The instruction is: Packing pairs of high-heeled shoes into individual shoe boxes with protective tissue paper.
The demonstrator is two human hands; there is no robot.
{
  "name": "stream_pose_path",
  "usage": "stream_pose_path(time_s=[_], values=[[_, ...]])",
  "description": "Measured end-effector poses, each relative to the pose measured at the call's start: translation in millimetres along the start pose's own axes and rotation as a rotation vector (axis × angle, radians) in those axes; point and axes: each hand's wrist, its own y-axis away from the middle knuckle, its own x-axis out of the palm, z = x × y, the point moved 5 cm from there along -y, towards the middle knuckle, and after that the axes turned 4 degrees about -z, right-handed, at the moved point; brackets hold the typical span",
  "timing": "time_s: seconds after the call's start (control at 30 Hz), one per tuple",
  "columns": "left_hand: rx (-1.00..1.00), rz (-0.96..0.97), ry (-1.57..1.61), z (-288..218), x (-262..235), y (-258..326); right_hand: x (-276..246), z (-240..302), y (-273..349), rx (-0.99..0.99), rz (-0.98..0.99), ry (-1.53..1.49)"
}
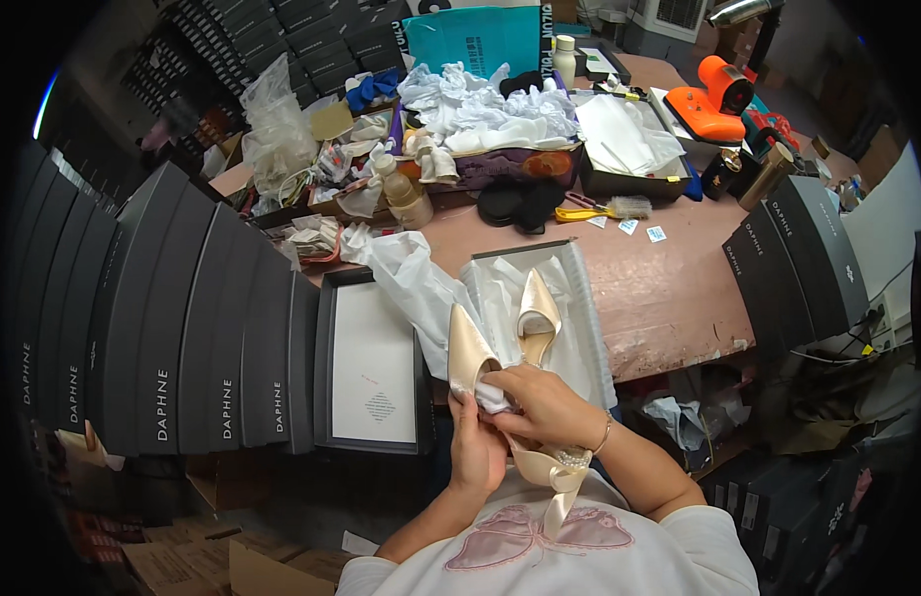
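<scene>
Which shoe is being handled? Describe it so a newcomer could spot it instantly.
Start at the open shoe box lined with white tissue at the near edge of the reddish worktable. Just in front of it, the left hand and right hand hold a cream satin pointed shoe. Unlike its twin lying in the box, it is lifted and has white paper at its opening.
</scene>
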Motion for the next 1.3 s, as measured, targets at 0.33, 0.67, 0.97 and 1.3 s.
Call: stream_pose_path(time_s=[0.33,0.67,0.97,1.3], values=[[-0.236,0.052,0.015,-16.8,-7.8,-37.1,-51.6,-153.7,-38.4,0.057,-0.387,0.926],[-0.152,-0.017,-0.014,-18.7,19.3,-14.5,11.4,9.1,-24.8,-0.537,-0.062,0.727],[-0.099,-0.134,0.012,-32.3,-36.0,-40.8,-34.0,7.9,1.3,-0.415,-0.338,0.517],[0.023,-0.114,-0.024,-1.2,-1.6,-16.8,49.3,-0.7,-51.8,-0.085,0.074,-0.058]])
